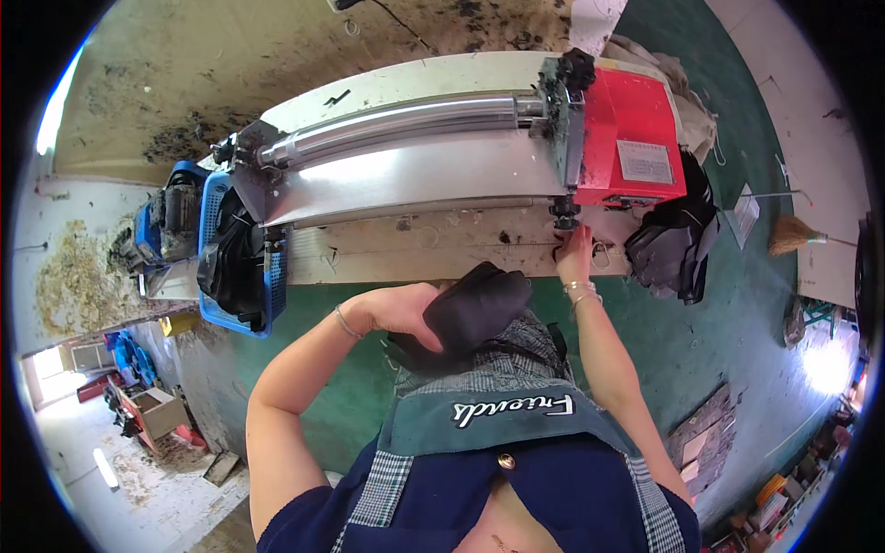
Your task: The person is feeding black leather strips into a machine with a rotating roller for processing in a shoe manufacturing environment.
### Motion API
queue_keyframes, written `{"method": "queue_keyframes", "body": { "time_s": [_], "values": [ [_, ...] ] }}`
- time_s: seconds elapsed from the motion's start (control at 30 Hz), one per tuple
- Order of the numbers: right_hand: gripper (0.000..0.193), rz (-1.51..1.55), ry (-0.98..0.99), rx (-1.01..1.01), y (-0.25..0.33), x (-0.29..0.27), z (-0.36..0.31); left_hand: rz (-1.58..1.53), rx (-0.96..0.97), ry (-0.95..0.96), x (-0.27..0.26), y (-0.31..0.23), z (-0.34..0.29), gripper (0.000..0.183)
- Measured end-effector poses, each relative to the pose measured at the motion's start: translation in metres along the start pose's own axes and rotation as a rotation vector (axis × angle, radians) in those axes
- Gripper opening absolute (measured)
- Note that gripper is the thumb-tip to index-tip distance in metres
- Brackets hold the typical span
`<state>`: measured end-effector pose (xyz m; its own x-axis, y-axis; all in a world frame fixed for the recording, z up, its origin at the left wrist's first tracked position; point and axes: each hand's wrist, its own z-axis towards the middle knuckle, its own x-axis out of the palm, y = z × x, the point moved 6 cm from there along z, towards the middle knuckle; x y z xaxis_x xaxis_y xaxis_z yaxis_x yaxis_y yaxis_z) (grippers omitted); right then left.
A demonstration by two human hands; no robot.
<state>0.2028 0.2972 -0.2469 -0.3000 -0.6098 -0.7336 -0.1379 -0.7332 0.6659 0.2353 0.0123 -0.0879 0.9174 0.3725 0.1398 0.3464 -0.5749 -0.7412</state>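
In front of my apron, my left hand (406, 311) grips a bundle of black leather-like pieces (484, 309), curved and layered. Its thumb lies along the near side, while the other fingers are hidden behind the bundle. At the bench's front edge, my right hand (574, 256) reaches below a black knob (563, 214) of the roller machine. Those fingers are bent together around a small dark thing, too hidden to name. Long shiny metal rollers (406, 127) and a sloping metal plate (424, 170) span the machine, with its red housing (629, 138) on the right.
More black pieces (666, 247) are piled at the bench's right end. A blue plastic basket (210, 309) at the left holds similar pieces. The pale bench edge (369, 258) runs before me above a green floor (341, 346). A broom (795, 236) stands far right.
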Motion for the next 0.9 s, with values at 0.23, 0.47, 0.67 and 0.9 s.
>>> {"method": "queue_keyframes", "body": {
  "time_s": [0.23, 0.47, 0.67, 0.9],
  "values": [
    [0.032, 0.457, 0.511, -0.082, 0.137, -0.062, -0.031, 0.178, 0.047, 0.004, 0.001, -0.001, 0.013, 0.049],
    [0.050, 0.271, 0.883, -0.596, 0.222, -0.046, -0.059, 0.215, -0.027, 0.121, -0.001, -0.012, -0.001, 0.055],
    [0.043, 0.420, 0.790, -0.515, 0.212, -0.030, -0.034, 0.649, -0.398, -0.069, -0.062, 0.044, -0.061, 0.059],
    [0.049, 0.025, 0.678, -0.178, 0.099, 0.013, -0.012, 0.484, -0.176, -0.627, -0.133, 0.153, -0.026, 0.034]
  ]
}}
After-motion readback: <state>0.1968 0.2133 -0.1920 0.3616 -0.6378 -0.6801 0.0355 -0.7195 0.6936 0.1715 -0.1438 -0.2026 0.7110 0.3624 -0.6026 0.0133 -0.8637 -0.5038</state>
